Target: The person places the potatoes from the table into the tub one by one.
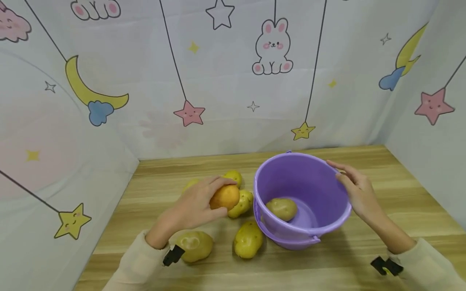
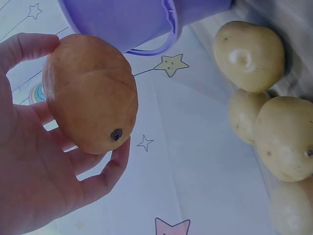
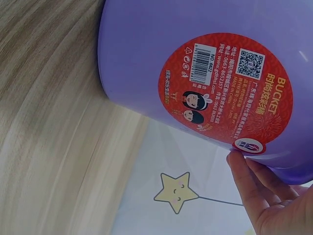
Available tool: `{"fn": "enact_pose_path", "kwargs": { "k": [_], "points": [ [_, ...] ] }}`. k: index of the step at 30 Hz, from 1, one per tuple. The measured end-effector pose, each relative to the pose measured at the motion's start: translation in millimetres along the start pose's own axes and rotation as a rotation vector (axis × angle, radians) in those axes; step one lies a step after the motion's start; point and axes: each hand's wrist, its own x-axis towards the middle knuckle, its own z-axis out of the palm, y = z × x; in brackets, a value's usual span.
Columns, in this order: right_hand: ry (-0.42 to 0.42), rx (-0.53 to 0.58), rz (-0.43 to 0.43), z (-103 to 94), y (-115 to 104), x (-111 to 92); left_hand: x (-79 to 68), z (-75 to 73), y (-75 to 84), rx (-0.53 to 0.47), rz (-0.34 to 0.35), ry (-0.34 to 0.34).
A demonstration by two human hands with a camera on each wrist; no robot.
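Note:
My left hand (image 1: 196,202) grips an orange oval fruit (image 1: 226,197) above the potatoes, left of a purple bucket (image 1: 333,229). In the left wrist view, the fruit (image 2: 93,93) shows a dark stem spot, and my thumb and fingers (image 2: 110,171) curve round it. My right hand (image 1: 358,192) holds the bucket's right rim, with fingers (image 3: 239,169) against the outer wall in the right wrist view. Inside the bucket lies one potato (image 1: 282,209). Two potatoes lie nearest me: one potato (image 1: 248,239) by the bucket and another potato (image 1: 194,245) under my left wrist.
More yellowish potatoes (image 1: 244,203) cluster beyond and beside my left hand, partly hidden by it. The bucket's handle (image 1: 263,227) hangs down its left side. A wooden table (image 1: 393,178) carries everything, and printed cloth walls (image 1: 225,141) stand at the back and sides.

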Motion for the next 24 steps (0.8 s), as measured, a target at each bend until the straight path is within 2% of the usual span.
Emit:
{"fn": "enact_pose_path", "kwargs": {
  "k": [7,16,24],
  "points": [
    [-0.001,0.002,-0.002,0.2,0.7,-0.6,9.6,-3.8,7.3,-0.018,0.036,0.057],
    [-0.002,0.013,0.009,-0.9,0.6,1.7,29.9,-10.1,19.7,-0.066,0.085,0.106],
    [-0.010,0.026,0.015,-1.2,1.1,2.4,46.7,-6.4,36.1,-0.090,0.127,0.133]
  ]
}}
